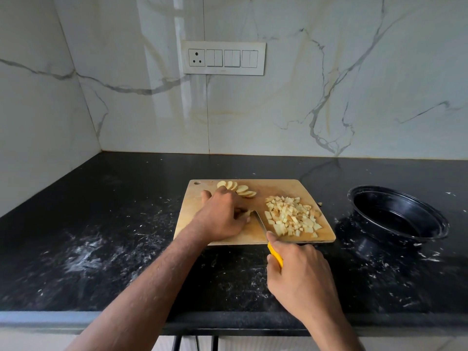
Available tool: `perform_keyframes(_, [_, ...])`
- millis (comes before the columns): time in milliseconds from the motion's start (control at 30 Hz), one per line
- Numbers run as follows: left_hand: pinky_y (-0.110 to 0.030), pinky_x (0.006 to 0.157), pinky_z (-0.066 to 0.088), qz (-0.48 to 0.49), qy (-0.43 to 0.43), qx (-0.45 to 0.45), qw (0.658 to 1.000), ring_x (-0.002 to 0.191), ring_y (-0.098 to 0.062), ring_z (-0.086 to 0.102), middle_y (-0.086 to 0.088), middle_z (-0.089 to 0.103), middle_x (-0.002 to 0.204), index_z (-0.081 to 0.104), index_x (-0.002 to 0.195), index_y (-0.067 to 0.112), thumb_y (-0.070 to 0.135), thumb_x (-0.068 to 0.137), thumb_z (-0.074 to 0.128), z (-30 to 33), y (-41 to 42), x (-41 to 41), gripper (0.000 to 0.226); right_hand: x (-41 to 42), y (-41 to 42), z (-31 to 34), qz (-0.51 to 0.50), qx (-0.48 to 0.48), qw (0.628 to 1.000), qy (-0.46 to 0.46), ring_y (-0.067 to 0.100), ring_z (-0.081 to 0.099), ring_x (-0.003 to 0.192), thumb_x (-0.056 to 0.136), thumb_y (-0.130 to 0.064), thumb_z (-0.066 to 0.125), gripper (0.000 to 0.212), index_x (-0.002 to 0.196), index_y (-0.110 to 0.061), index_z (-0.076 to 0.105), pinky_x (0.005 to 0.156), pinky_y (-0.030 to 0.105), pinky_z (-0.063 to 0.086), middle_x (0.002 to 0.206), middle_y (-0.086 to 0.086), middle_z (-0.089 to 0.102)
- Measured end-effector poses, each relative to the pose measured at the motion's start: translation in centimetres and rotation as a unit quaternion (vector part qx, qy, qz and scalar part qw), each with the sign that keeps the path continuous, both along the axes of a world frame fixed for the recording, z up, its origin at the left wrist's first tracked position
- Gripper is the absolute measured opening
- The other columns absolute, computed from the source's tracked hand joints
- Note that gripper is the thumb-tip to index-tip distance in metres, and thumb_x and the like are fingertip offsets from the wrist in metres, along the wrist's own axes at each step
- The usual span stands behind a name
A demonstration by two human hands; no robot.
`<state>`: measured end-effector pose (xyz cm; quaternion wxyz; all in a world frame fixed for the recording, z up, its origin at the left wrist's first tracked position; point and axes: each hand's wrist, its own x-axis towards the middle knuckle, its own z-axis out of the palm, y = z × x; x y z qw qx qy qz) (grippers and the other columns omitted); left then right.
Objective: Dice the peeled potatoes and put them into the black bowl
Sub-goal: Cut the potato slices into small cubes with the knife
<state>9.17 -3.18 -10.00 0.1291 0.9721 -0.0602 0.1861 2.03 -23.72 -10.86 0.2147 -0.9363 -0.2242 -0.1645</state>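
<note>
1. Head view: my left hand (222, 214) pins a small potato piece (247, 213) mid-board on the cutting board (278, 190); my right hand (298, 269) grips the knife (263, 226), its blade just beside those fingertips, so I judge a slip could nick them.
2. The diced potato (292, 216) crowds the board's right edge and could spill. Slices (238, 189) wait at the far edge; the black bowl (397, 214) looks empty.

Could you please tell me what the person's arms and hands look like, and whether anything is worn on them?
Both forearms are bare to the frame's edge, with visible hair and no sleeves. The left hand and right hand show no gloves, rings, watch or bracelets.
</note>
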Motion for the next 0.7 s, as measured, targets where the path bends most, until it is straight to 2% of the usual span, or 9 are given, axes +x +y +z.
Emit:
perform_keyframes(167, [-0.040,0.083,0.026,-0.066,0.012,-0.031,0.997,0.109,-0.012,0.043,0.016,0.066,0.111,0.074,0.113,0.033,0.038,0.088,0.068,0.39,0.35,-0.28,0.026,0.02,0.04,0.19,-0.006,0.017,1.000,0.000,0.011,0.065,0.079,0.095,-0.042,0.055,0.051,0.145,-0.035,0.048,0.071,0.024,0.056,0.093,-0.010,0.074])
perform_keyframes(333, [-0.042,0.087,0.028,-0.011,0.008,-0.037,0.999,0.106,-0.011,0.040,0.018,0.066,0.102,0.075,0.107,0.034,0.048,0.082,0.074,0.63,0.59,-0.31,0.029,0.12,0.29,0.05,-0.009,0.003,1.000,-0.006,0.012,0.066,0.084,0.096,-0.041,0.053,0.051,0.146,-0.037,0.047,0.071,0.027,0.055,0.098,-0.007,0.073])
perform_keyframes(467, [-0.041,0.090,0.029,-0.016,0.013,-0.080,0.997,0.103,-0.008,0.051,0.020,0.071,0.101,0.076,0.106,0.039,0.048,0.080,0.079,0.77,0.49,-0.44,0.028,0.34,0.18,0.16,-0.022,0.013,1.000,-0.015,0.012,0.069,0.078,0.094,-0.037,0.057,0.049,0.143,-0.031,0.053,0.068,0.028,0.058,0.094,-0.008,0.074])
perform_keyframes(567, [-0.040,0.094,0.029,-0.014,0.013,-0.099,0.995,0.104,-0.005,0.053,0.022,0.072,0.108,0.076,0.106,0.041,0.045,0.080,0.080,0.79,0.26,-0.58,0.027,0.25,0.15,-0.09,0.007,0.022,1.000,-0.019,0.010,0.067,0.072,0.094,-0.036,0.058,0.050,0.143,-0.030,0.052,0.066,0.025,0.056,0.088,-0.009,0.074])
perform_keyframes(700, [-0.039,0.090,0.026,0.001,0.022,-0.112,0.993,0.110,-0.010,0.054,0.020,0.072,0.110,0.078,0.102,0.033,0.040,0.083,0.079,0.73,-0.02,-0.51,0.020,0.12,0.25,-0.07,0.030,0.041,0.999,-0.018,0.009,0.066,0.077,0.095,-0.036,0.058,0.049,0.144,-0.029,0.053,0.068,0.016,0.051,0.096,-0.011,0.074])
